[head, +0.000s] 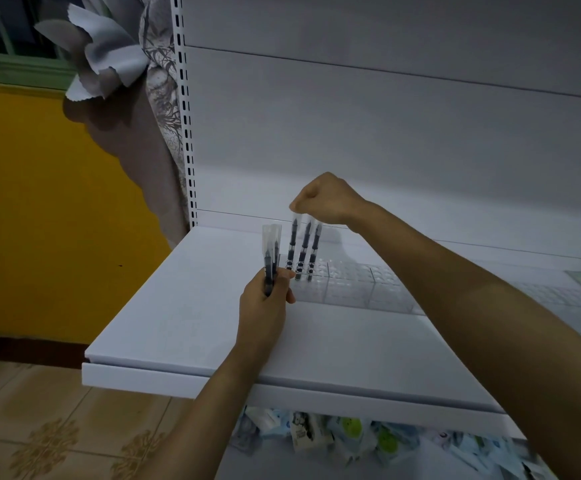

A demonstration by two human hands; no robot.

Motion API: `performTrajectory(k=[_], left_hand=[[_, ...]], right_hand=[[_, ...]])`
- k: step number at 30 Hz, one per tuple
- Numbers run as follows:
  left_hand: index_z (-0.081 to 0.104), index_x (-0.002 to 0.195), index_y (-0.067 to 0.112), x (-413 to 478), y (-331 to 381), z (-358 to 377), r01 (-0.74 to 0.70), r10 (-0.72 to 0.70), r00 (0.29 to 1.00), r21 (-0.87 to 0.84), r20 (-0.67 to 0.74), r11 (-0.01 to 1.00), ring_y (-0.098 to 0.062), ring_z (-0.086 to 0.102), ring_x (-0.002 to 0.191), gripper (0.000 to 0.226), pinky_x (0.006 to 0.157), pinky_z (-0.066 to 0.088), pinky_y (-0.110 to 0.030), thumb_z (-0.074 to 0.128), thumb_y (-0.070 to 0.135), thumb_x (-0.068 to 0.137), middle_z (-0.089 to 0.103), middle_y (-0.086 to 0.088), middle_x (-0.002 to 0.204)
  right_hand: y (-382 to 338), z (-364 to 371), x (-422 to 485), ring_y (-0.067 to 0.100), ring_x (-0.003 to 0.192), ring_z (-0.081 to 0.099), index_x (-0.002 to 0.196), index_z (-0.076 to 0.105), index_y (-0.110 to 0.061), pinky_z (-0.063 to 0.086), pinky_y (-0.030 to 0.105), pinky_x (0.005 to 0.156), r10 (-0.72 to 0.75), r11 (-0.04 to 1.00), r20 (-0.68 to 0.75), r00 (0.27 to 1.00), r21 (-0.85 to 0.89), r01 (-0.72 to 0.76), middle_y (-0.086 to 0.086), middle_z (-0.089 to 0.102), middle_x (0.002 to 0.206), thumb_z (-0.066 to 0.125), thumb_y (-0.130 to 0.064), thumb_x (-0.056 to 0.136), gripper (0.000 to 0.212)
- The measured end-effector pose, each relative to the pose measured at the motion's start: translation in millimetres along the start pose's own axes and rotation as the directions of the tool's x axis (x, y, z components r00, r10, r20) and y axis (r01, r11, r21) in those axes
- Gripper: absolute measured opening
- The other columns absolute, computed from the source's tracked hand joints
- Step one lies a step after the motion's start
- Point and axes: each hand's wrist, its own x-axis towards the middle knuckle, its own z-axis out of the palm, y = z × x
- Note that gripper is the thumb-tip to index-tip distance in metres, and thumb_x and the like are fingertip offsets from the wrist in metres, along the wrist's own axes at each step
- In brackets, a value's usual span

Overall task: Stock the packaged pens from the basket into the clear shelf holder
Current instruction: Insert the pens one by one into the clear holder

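Shelf (pixel 178 323): white, under both hands.
Holder (pixel 351 289): clear, directly below right hand, just right of left hand.
Right hand (pixel 323 199): nearer holder; fingers curled, pinching sleeve top of leftmost pen (pixel 293 237).
Left hand (pixel 265 306): grips spare pens (pixel 271 258), upright.
Standing pens (pixel 308 247): three, axis vertical, in holder's left end.
Next, judged: seat straight down, let go.
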Motion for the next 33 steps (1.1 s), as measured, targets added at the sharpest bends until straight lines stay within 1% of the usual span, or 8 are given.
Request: performTrajectory(k=[9, 15, 19, 22, 25, 27, 29, 33], left_hand=[[0.061, 0.093, 0.017, 0.2, -0.8, -0.6, -0.005, 0.005, 1.000, 0.001, 0.009, 1.000, -0.002, 0.052, 0.055, 0.022, 0.062, 0.042, -0.017, 0.043, 0.029, 0.099, 0.058, 0.005, 0.066], [0.061, 0.092, 0.015, 0.0, -0.6, -0.4, -0.014, 0.014, 1.000, 0.004, 0.015, 1.000, -0.004, 0.050, 0.054, 0.024, 0.062, 0.042, -0.018, 0.044, 0.031, 0.098, 0.058, 0.004, 0.066], [0.054, 0.087, 0.019, -1.9, 4.3, -0.8, -0.060, 0.060, 0.998, -0.025, 0.010, 0.998, 0.000, 0.049, 0.052, 0.032, 0.058, 0.044, -0.019, 0.042, 0.048, 0.092, 0.059, 0.005, 0.064], [0.053, 0.094, 0.023, -2.2, 9.8, -0.7, -0.014, 0.013, 1.000, -0.146, -0.006, 0.989, -0.004, 0.045, 0.048, 0.025, 0.047, 0.039, -0.013, 0.038, 0.042, 0.097, 0.059, 0.003, 0.063], [0.058, 0.093, 0.017, -3.9, 12.1, -2.6, 0.007, 0.003, 0.999, -0.250, 0.038, 0.968, -0.003, 0.043, 0.046, 0.029, 0.043, 0.035, -0.012, 0.036, 0.034, 0.099, 0.058, -0.002, 0.064], [0.060, 0.090, 0.014, -6.7, 14.5, -2.9, -0.014, 0.041, 0.995, -0.275, 0.093, 0.961, -0.003, 0.041, 0.043, 0.031, 0.042, 0.033, -0.012, 0.035, 0.032, 0.099, 0.056, -0.004, 0.064], [0.060, 0.089, 0.011, -8.8, 16.5, -2.1, -0.029, 0.068, 0.987, -0.263, 0.144, 0.964, -0.002, 0.040, 0.042, 0.035, 0.042, 0.031, -0.012, 0.034, 0.032, 0.100, 0.056, -0.005, 0.062], [0.060, 0.088, 0.011, -10.5, 17.1, -1.4, -0.048, 0.076, 0.981, -0.157, 0.179, 0.986, -0.003, 0.042, 0.040, 0.039, 0.042, 0.033, -0.013, 0.031, 0.034, 0.101, 0.057, 0.000, 0.056]], right_hand=[[-2.9, 2.2, -5.8, 0.018, 0.097, 0.062, 0.073, 0.061, -0.009, 0.048, 0.030, 0.082, 0.022, 1.000, -0.034, 0.999, -0.010, -0.022, 0.007, 0.069, 0.099, 0.070, -0.034, 0.085, 0.029], [0.3, 4.0, -2.9, 0.017, 0.098, 0.062, 0.082, 0.065, -0.004, 0.048, 0.031, 0.083, 0.022, 1.000, -0.041, 0.999, 0.017, -0.022, 0.005, 0.069, 0.100, 0.072, -0.041, 0.082, 0.038], [-4.6, -13.8, -9.0, 0.012, 0.098, 0.055, 0.099, 0.067, -0.002, 0.038, 0.032, 0.093, 0.039, 0.989, -0.046, 0.998, 0.145, -0.032, 0.003, 0.066, 0.108, 0.069, -0.048, 0.080, 0.049], [-12.5, -38.2, -21.6, 0.007, 0.087, 0.060, 0.094, 0.069, -0.004, 0.043, 0.026, 0.085, 0.024, 0.944, -0.287, 0.958, 0.322, 0.073, -0.003, 0.068, 0.092, 0.071, -0.046, 0.080, 0.045], [-5.0, -41.4, -47.6, 0.003, 0.065, 0.060, 0.075, 0.066, -0.014, 0.050, 0.023, 0.069, 0.023, 0.876, -0.542, 0.840, 0.416, 0.243, -0.001, 0.068, 0.072, 0.070, -0.037, 0.084, 0.025], [5.2, -20.7, -74.0, -0.002, 0.051, 0.053, 0.080, 0.067, -0.015, 0.045, 0.017, 0.055, 0.016, 0.873, -0.463, 0.886, 0.439, 0.214, -0.002, 0.063, 0.065, 0.068, -0.031, 0.087, 0.017], [14.5, 10.5, -99.5, -0.005, 0.043, 0.049, 0.096, 0.070, -0.014, 0.040, 0.010, 0.046, 0.005, 0.899, -0.222, 0.975, 0.428, 0.093, -0.004, 0.060, 0.063, 0.067, -0.029, 0.087, 0.018], [26.0, 50.1, -110.1, -0.001, 0.050, 0.053, 0.091, 0.072, -0.011, 0.040, 0.013, 0.047, -0.021, 0.874, -0.049, 0.999, 0.484, 0.042, -0.005, 0.061, 0.064, 0.064, -0.023, 0.090, 0.014]])
